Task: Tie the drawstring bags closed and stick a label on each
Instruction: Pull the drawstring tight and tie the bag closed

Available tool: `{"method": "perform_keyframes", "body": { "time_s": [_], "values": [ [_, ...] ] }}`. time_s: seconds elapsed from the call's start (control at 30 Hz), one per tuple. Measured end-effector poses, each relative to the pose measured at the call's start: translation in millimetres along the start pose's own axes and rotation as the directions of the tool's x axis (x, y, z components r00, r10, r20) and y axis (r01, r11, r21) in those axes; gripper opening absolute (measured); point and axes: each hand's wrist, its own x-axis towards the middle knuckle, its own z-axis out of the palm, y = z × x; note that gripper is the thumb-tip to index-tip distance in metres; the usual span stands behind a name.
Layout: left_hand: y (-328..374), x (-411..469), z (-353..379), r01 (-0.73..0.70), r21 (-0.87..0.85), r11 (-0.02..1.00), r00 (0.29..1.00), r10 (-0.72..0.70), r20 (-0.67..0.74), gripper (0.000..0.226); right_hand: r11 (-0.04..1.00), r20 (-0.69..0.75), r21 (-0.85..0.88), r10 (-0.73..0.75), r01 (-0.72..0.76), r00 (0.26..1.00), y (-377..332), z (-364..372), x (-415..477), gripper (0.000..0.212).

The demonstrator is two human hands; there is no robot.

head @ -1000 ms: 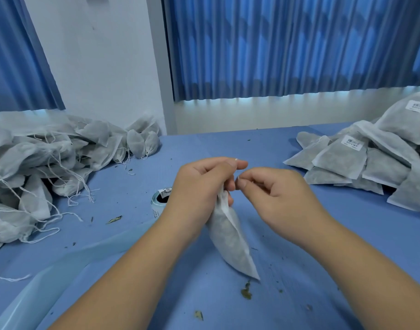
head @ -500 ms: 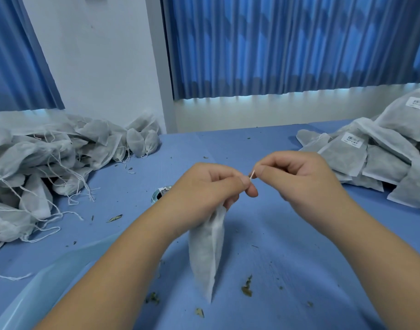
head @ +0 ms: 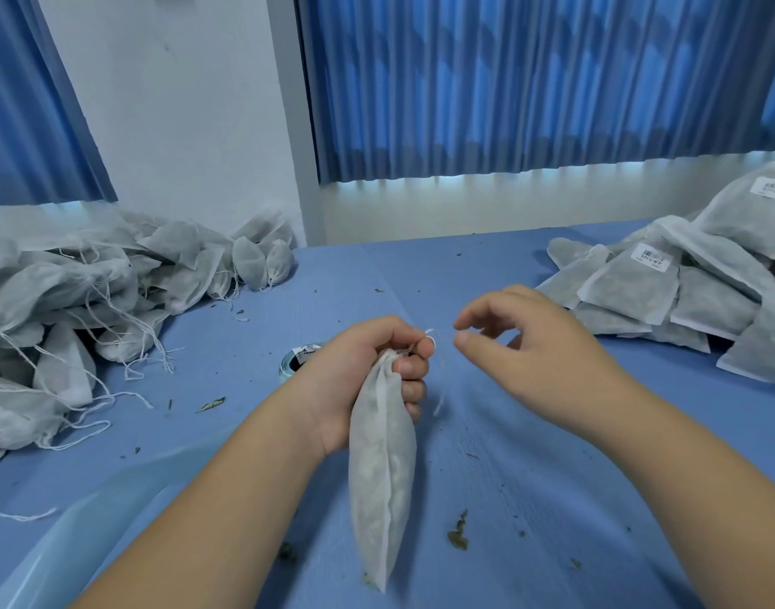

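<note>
Left hand [head: 368,380] grips the bag [head: 381,476] by its gathered neck over the near worktop [head: 552,476], likely so the string [head: 438,380] dangles reachable. Right hand [head: 531,349] hovers just right, relaxed and empty.

Bare blue surface [head: 487,274] lies open down the middle; a heap of bags [head: 69,301] crowds the left, a labelled stack [head: 640,292] the right; a label roll [head: 291,364] sits near centre.
</note>
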Motion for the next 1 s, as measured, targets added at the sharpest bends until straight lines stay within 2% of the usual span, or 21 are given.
{"method": "perform_keyframes", "body": {
  "time_s": [0.07,0.13,0.53,0.77,0.87,1.0],
  "values": [
    [-0.7,0.6,-0.4,0.002,0.024,1.0,1.0,-0.002,0.003,0.015,0.98,-0.016,0.199,-0.008,0.011,1.0,-4.8,-2.6,-0.8,0.009],
    [-1.2,1.4,-0.5,0.004,0.037,0.999,1.0,-0.005,0.019,0.015,0.961,0.035,0.277,-0.006,-0.004,0.999,-8.1,-2.7,-2.2,0.011],
    [-1.1,-3.4,0.4,-0.026,0.188,0.982,0.998,0.013,0.07,0.016,0.935,0.229,0.321,0.074,-0.147,0.971,-14.4,-2.9,-4.3,0.017],
    [1.2,-8.0,4.0,-0.065,0.248,0.967,0.995,0.044,0.09,0.016,0.934,0.27,0.313,0.087,-0.173,0.959,-12.3,-6.0,-3.8,0.009],
    [0.6,-8.0,5.9,-0.086,0.259,0.962,0.996,0.075,0.054,0.022,0.933,0.293,0.316,0.078,-0.173,0.953,-10.3,-6.2,-3.5,0.01],
    [0.7,-8.1,7.2,-0.101,0.269,0.958,0.995,0.103,0.007,0.011,0.942,0.313,0.293,0.066,-0.162,0.948,-5.3,-6.8,-2.1,0.011]
  ]
}}
